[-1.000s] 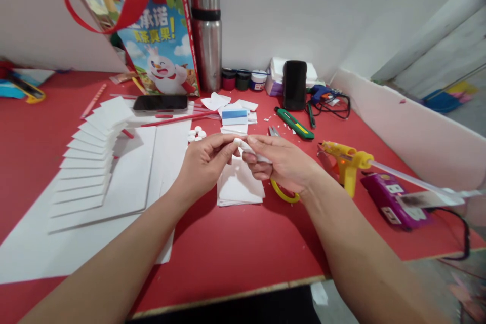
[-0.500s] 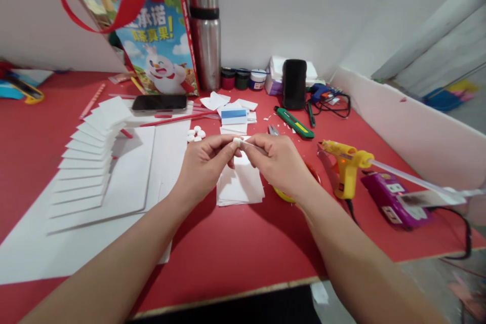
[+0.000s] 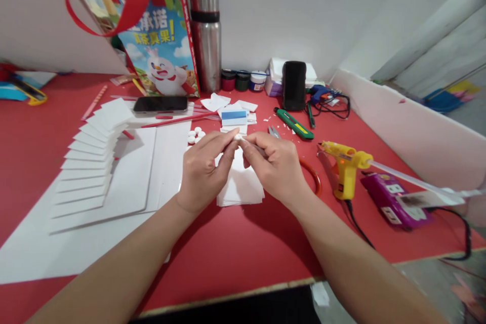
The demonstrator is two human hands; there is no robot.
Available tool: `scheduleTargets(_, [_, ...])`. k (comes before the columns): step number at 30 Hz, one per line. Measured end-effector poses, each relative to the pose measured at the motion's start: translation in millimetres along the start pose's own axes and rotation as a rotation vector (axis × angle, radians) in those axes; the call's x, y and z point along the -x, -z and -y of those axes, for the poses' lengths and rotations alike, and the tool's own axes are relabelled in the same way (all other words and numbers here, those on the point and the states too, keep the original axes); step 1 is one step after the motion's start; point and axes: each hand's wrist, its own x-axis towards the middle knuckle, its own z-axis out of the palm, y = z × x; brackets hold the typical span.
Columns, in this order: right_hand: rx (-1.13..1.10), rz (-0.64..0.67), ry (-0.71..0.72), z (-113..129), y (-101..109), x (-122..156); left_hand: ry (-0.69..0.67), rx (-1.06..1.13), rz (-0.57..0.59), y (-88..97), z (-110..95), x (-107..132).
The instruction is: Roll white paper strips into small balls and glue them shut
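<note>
My left hand [image 3: 203,169] and my right hand [image 3: 274,164] meet above a stack of white paper squares [image 3: 240,190] on the red table [image 3: 235,253]. Both hands pinch a small white rolled piece [image 3: 238,137] between their fingertips. A few similar small white round pieces [image 3: 195,134] lie just left of the hands. Scissors with a red handle loop [image 3: 311,177] lie partly hidden under my right hand.
A fanned row of white cards [image 3: 89,159] lies on white sheets at left. A yellow glue gun [image 3: 343,162], purple power strip [image 3: 393,197], green utility knife [image 3: 294,123], phone [image 3: 160,104], steel flask [image 3: 205,38], paint jars [image 3: 243,80] and a printed bag [image 3: 152,30] stand around.
My hands have drawn closer together and a little nearer to me, and the white piece between them looks shorter. The scissors' red handle loop now shows beside my right hand.
</note>
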Motion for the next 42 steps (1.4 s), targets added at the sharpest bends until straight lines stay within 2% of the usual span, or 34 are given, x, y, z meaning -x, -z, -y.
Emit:
scheduleTargets(4, [-0.051, -0.015, -0.061, -0.2, 0.5, -1.4, 0.088, 0.082, 0.046, 2.5, -1.5, -2.6])
scheduleTargets(7, [-0.072, -0.009, -0.084, -0.3, 0.9, -1.6, 0.068, 0.086, 0.089, 5.2, 0.0, -5.2])
scheduleTargets(9, [-0.059, -0.01, -0.064, -0.3, 0.5, -0.9, 0.002, 0.03, 0.087, 5.9, 2.6, -6.3])
scheduleTargets(15, [0.012, -0.052, 0.024, -0.2, -4.5, 1.9, -0.352, -0.229, -0.015, 1.7, 9.5, -5.4])
scheduleTargets(18, [-0.001, -0.034, 0.021, -1.7, -5.2, 1.9, -0.39, -0.284, -0.016, -0.5, 9.4, -2.8])
scheduleTargets(22, [-0.035, 0.015, -0.045, -7.0, -0.8, -0.6, -0.255, -0.131, 0.039, -1.2, 7.0, -0.9])
scheduleTargets(28, [-0.041, 0.107, 0.015, -11.6, 6.0, -3.1, 0.211, 0.416, 0.083, 3.1, 9.7, -5.9])
scheduleTargets(30, [-0.032, 0.119, 0.028, -10.7, 6.5, -2.7, 0.289, 0.513, 0.11, 4.8, 11.5, -7.3])
scheduleTargets(32, [-0.034, 0.128, 0.016, -9.7, 6.2, -2.4, 0.281, 0.516, 0.136, 6.5, 11.9, -8.0])
scheduleTargets(37, [-0.046, 0.12, -0.048, -10.1, 4.5, -2.7, 0.126, 0.317, 0.131, 9.9, 8.4, -7.7])
scheduleTargets(42, [-0.003, 0.077, -0.052, -9.1, 5.3, -1.7, 0.142, 0.315, 0.136, 7.9, 5.9, -5.9])
